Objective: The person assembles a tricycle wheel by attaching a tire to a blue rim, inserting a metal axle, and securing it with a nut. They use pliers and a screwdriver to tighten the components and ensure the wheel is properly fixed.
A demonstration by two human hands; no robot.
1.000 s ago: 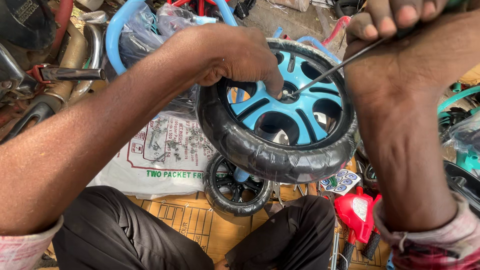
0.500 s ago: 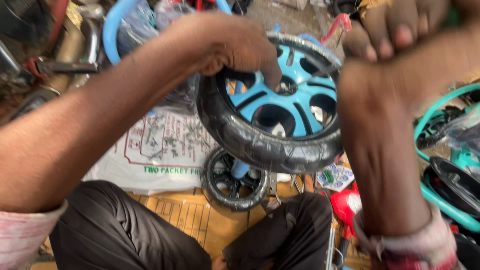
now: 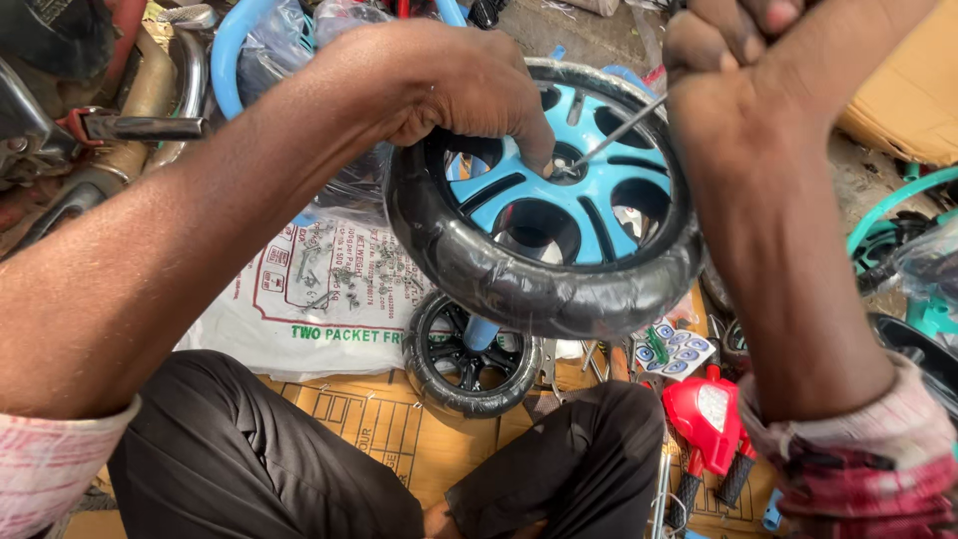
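Note:
A small wheel (image 3: 559, 284) with a black tyre wrapped in clear film and a light-blue spoked hub is held up in front of me. My left hand (image 3: 454, 85) grips its upper left rim, fingers reaching to the hub centre. My right hand (image 3: 733, 60) at the top right is closed on a thin metal tool (image 3: 619, 132). The tool's tip touches the hub centre. A second, smaller black wheel (image 3: 469, 354) on a blue axle sits below the first, above my crossed legs.
A white printed sack (image 3: 309, 289) strewn with small screws lies on cardboard to the left. A red plastic part (image 3: 704, 414) and a sticker sheet (image 3: 674, 349) lie at the lower right. Blue frame tubing (image 3: 225, 50), teal parts (image 3: 898, 210) and metal clutter surround the spot.
The view shifted a little and both hands stayed on the wheel. The thin tool's tip is again seen resting at the hub centre, with my right hand slightly higher.

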